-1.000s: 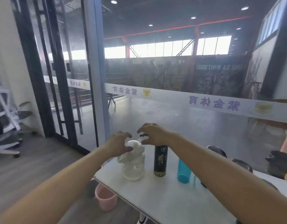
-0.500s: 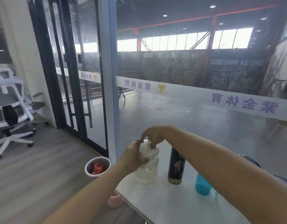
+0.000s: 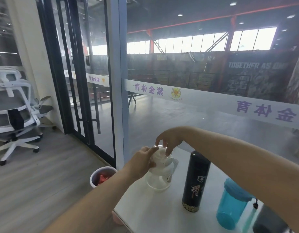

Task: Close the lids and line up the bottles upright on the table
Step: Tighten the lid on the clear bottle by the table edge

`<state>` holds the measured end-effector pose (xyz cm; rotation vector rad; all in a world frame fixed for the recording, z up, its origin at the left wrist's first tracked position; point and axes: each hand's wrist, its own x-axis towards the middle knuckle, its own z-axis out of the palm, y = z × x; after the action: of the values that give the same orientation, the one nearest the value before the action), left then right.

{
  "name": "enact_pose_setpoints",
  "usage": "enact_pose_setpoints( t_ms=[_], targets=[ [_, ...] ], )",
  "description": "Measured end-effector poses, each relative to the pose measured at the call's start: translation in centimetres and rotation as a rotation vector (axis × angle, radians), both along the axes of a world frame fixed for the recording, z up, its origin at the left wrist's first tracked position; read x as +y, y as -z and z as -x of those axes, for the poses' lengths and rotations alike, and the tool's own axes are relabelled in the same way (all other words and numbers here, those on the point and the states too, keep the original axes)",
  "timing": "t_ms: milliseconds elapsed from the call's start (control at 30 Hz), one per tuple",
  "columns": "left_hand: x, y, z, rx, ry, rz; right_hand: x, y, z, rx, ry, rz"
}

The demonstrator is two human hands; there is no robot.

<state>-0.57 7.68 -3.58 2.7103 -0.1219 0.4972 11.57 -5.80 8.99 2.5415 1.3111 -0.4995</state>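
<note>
Head view: white translucent bottle (image 3: 159, 175) stands upright nr the tabletop's (image 3: 155, 214) left edge, toward its far-left corner. Left hand (image 3: 142, 163) wraps the bottle's upper body, fingers curled against its side, thumb up by the rim. Right hand (image 3: 169, 140) sits over the top, fingers (image 3: 168, 151) bent down and pinching the clear lid (image 3: 159, 147); can't tell if lid is fully seated. Black bottle (image 3: 195, 181) upright just right of it, lid on. Teal bottle (image 3: 232, 204) further right, partly behind right forearm. Pink bin (image 3: 102, 176) on floor beside the tabletop's left edge, w/ red stuff inside.
</note>
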Motion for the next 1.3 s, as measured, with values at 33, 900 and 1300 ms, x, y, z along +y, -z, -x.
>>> enact_pose_setpoints(
  t_ms=[33, 900, 1300],
  targets=[
    [-0.1, 0.0, -0.7, -0.003, 0.009, -0.012, -0.3, -0.1, -0.5, 0.005, -0.002, 0.002],
    [-1.2, 0.7, -15.9, -0.073, 0.178, -0.143, -9.6, 8.3, -13.4, -0.06, 0.013, -0.618],
    [0.0, -0.5, -23.3, -0.023, 0.139, -0.282, -7.1, 8.6, -19.6, -0.12, 0.221, -0.629]
  ],
)
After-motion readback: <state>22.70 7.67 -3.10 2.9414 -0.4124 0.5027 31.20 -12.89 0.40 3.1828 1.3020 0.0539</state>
